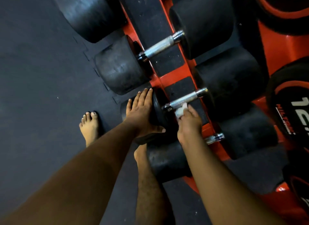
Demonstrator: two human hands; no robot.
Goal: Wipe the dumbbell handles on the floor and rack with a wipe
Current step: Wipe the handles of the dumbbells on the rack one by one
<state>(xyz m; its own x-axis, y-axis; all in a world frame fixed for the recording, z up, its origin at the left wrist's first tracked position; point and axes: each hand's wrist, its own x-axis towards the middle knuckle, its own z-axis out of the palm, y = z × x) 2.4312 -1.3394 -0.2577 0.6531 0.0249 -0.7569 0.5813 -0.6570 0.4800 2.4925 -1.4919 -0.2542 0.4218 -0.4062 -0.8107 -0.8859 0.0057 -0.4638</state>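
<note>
A crumpled white wipe (180,110) presses against the near end of a knurled steel handle (184,99) on the red rack (168,74), pinched in the right hand (189,122). Left of the handle, the left hand (142,112) lies flat, fingers together, on that dumbbell's round black rubber head (158,107).

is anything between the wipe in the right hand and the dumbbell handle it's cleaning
Nothing visible. The right hand holds the wipe right against the near end of the handle. The left hand rests flat on that dumbbell's weight head, off to the side, clear of the bar.
</note>
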